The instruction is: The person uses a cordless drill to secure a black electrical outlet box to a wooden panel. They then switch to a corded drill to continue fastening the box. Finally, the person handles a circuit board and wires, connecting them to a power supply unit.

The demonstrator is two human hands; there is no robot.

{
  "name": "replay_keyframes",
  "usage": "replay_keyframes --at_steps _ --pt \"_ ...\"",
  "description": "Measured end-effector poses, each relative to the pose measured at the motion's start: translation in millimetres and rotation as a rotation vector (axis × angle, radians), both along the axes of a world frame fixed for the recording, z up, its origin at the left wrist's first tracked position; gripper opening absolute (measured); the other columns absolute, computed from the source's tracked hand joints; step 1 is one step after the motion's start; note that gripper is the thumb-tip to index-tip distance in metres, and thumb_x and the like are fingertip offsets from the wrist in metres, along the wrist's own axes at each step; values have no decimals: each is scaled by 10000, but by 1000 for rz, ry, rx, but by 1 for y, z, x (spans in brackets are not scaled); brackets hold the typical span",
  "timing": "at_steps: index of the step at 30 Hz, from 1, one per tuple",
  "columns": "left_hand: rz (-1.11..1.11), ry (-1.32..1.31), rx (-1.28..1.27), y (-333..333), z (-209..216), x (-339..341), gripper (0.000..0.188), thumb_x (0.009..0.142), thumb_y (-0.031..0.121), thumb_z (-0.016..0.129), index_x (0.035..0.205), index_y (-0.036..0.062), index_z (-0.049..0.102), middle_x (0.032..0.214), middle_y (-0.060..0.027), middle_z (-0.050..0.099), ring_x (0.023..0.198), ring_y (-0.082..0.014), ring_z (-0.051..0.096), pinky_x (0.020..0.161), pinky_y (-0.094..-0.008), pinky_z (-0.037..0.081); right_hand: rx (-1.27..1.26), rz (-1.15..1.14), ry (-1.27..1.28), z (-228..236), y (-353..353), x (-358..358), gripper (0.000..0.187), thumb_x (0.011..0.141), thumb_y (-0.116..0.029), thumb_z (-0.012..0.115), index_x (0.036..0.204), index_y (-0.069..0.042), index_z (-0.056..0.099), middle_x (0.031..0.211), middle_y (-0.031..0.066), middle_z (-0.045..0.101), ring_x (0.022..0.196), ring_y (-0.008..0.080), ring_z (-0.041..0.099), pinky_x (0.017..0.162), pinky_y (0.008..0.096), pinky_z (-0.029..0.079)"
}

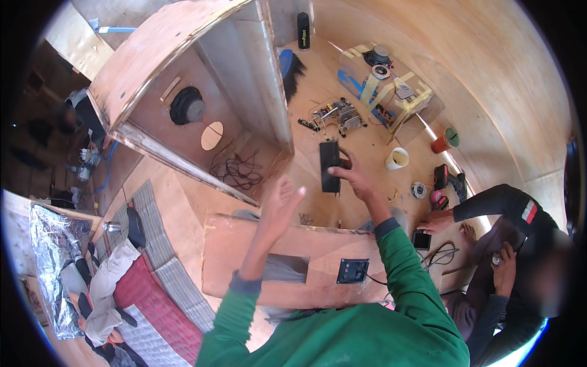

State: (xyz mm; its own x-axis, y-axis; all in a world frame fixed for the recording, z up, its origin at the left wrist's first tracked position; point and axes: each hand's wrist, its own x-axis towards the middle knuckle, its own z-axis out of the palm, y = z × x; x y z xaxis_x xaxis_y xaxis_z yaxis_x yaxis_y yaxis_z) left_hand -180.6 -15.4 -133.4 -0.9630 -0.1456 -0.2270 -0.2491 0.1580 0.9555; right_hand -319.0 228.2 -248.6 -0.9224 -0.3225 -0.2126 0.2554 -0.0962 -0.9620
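My right hand [350,174] grips a flat black rectangular box-like part [330,167] by its right side, thumb across its face. To its left, my left hand [281,205] is raised with nothing visible in it, thumb apart from the loosely bent fingers. Below both hands lies a wooden panel [235,251] with a rectangular cutout. A black plate with small fittings [353,271] is set in that panel, and a cable runs from it. Beyond the black part, an exposed circuit board assembly [345,117] rests on the wooden floor.
A large wooden cabinet [208,55] with a speaker [188,105] inside stands left. At right a co-worker [513,244] reaches toward a small dark device [421,240]. A white cup [397,159], a taped box [409,92] and a cordless drill [449,178] stand beyond.
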Motion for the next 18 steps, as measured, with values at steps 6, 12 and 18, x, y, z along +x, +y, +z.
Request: replay_keyframes --at_steps 6,12,18 --pt "-78 -429 1 -3 -57 -140 656 1064 342 631 1555 -86 554 1517 -254 654 1379 -339 655 1175 -428 491 392 -37 288 -5 -21 6 1251 740 -349 997 1729 -27 301 1509 259 615 1377 384 617 1198 532 463" --pt "-23 -129 -477 15 -142 -221 455 1021 248 680 1333 -77 745 1297 -268 782 1294 -348 730 1116 -423 539 1146 52 551 -20 -14 23 1175 671 -287 982 1686 -125 413 1540 266 488 1437 440 479 1190 645 328" --pt "-107 114 -615 32 -204 -302 378 949 122 681 1294 -5 767 1261 -291 756 1203 -448 726 1060 -503 573 1157 136 581 -35 -4 9 1157 659 -278 976 1674 -139 439 1543 247 476 1439 435 462 1217 646 307"
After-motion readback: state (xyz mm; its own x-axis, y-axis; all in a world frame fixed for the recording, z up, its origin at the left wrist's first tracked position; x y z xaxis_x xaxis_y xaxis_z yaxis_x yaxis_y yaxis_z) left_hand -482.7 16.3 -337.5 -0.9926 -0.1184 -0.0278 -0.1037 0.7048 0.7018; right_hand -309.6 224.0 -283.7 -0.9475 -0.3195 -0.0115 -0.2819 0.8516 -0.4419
